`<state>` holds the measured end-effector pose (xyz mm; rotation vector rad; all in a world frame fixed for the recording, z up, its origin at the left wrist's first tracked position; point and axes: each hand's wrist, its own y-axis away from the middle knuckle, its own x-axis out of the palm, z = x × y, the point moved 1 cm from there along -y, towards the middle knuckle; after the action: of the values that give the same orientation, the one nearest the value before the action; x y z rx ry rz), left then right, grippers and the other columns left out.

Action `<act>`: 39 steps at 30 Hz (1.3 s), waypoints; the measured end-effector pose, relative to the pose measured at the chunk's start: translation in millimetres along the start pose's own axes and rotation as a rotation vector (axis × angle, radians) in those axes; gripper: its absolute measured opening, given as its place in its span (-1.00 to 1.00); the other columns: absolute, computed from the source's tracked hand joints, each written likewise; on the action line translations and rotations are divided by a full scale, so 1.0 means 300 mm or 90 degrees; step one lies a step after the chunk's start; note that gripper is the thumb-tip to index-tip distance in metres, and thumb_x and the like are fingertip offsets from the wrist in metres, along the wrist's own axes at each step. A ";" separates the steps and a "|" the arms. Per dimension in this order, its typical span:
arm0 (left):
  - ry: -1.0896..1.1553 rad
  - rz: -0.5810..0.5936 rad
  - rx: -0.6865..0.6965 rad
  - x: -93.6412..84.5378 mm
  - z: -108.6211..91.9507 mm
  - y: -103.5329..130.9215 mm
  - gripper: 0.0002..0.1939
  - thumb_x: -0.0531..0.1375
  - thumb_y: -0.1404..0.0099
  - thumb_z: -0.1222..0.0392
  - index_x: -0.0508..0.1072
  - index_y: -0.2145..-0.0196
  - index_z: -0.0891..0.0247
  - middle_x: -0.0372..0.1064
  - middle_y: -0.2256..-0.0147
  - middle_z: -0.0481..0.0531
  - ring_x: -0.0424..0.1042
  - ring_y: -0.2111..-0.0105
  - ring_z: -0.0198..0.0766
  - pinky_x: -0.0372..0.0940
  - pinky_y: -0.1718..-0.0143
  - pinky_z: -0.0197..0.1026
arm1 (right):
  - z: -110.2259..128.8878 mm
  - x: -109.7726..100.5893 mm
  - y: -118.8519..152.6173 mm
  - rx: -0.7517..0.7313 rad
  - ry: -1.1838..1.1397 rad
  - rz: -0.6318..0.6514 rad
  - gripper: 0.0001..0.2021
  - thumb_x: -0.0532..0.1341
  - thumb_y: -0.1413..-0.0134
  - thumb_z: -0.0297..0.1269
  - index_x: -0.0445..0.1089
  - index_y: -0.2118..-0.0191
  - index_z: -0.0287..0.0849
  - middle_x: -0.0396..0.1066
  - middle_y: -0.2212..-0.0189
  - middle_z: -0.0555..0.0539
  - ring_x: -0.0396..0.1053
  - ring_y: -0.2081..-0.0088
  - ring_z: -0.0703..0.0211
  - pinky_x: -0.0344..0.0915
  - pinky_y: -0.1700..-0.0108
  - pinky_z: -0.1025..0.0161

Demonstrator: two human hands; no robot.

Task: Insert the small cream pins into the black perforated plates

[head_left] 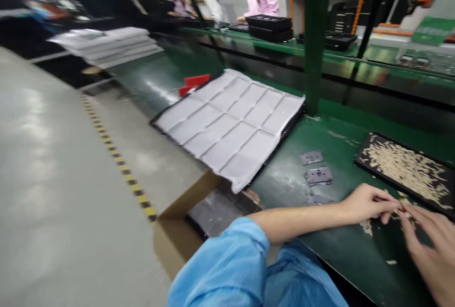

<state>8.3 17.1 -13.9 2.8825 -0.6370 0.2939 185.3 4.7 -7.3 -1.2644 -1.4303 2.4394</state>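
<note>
My left hand (pixel 369 204) and my right hand (pixel 432 238) meet over the green workbench at the right, fingertips pinched together. Whatever lies between them is too small and covered to make out. Several small cream-coloured strips (pixel 367 226) are scattered on the bench under and beside my hands. Just beyond them, a black tray (pixel 364 162) holds a loose heap of the same cream pieces (pixel 405 165). Flat grey plates with cut-outs (pixel 319 175) lie in a row past my left wrist, the nearest one partly covered by my forearm.
A large tray sheet covered in white liner (pixel 231 117) rests left of the green post (pixel 313 41). Below it stands an open cardboard box (pixel 170 236). Red pieces (pixel 197 80) and stacked white sheets (pixel 106 44) lie farther off. People work behind the bench.
</note>
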 end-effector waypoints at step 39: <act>-0.110 -0.021 0.010 -0.014 -0.042 0.051 -0.74 0.12 -0.26 0.04 0.41 0.29 0.32 0.26 0.60 -0.13 0.16 0.60 -0.41 0.08 0.53 -0.32 | 0.110 0.021 -0.074 0.199 -0.135 -0.003 -0.88 0.23 -0.10 -0.50 0.46 0.39 -0.17 0.51 0.44 -0.08 0.43 0.39 0.19 0.38 0.37 0.24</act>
<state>-3.9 7.9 -0.7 2.9525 -0.6170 0.0459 151.5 -3.5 13.2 -0.9621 -1.0256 2.7236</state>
